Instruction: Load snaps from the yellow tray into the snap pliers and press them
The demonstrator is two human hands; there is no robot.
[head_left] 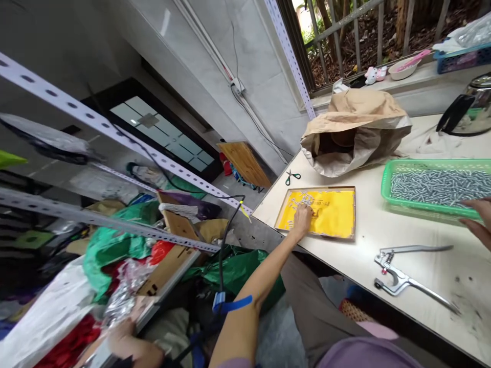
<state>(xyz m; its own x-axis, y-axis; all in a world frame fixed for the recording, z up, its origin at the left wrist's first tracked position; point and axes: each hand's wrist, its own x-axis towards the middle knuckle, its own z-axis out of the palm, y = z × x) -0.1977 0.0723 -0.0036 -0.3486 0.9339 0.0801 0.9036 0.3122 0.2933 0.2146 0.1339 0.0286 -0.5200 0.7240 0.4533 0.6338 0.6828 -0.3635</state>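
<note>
My left hand point(303, 220) is over the left half of a shallow tray with a yellow bottom point(335, 212), its fingertips at a small heap of metal pieces point(303, 199). Its fingers are bent down, and whatever they hold is too small to make out. At the right edge, my right hand point(479, 220) has its fingers apart at the corner of a green basket point(387, 179) filled with small silvery screw-like pieces point(437, 186). Nothing shows between those fingers.
Metal hand pliers point(402, 281) lie near the table's front edge. Green-handled scissors point(292, 177) and an open paper bag point(356, 128) are behind the tray. A kettle point(468, 107) stands at the back right. Another person's hand point(123, 337) is at lower left, near bags.
</note>
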